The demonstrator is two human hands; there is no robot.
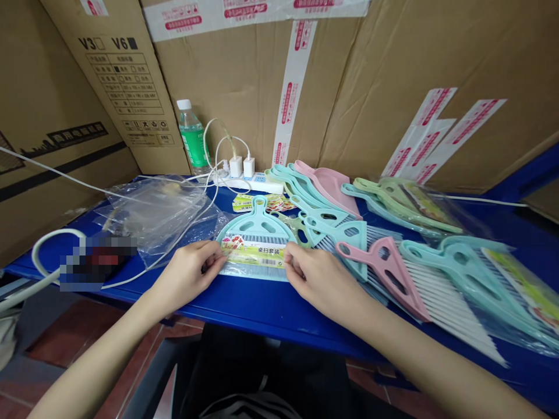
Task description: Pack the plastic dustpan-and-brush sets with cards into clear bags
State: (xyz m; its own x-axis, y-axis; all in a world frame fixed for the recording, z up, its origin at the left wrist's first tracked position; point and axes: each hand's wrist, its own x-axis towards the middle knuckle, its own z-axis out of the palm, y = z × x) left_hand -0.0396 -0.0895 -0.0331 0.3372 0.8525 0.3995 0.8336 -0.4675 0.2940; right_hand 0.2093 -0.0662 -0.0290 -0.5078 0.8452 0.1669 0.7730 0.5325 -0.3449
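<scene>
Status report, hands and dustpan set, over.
Left hand and right hand on bagged blue dustpan set, label showing. Pink brush lying right. White cable left, off the set.

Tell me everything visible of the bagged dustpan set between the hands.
The turquoise dustpan set, plastic by its look, lies in clear film near the blue table's front edge, looped handle pointing away. Pale bristles show above its printed label. The left hand and right hand pinch its sides.
</scene>
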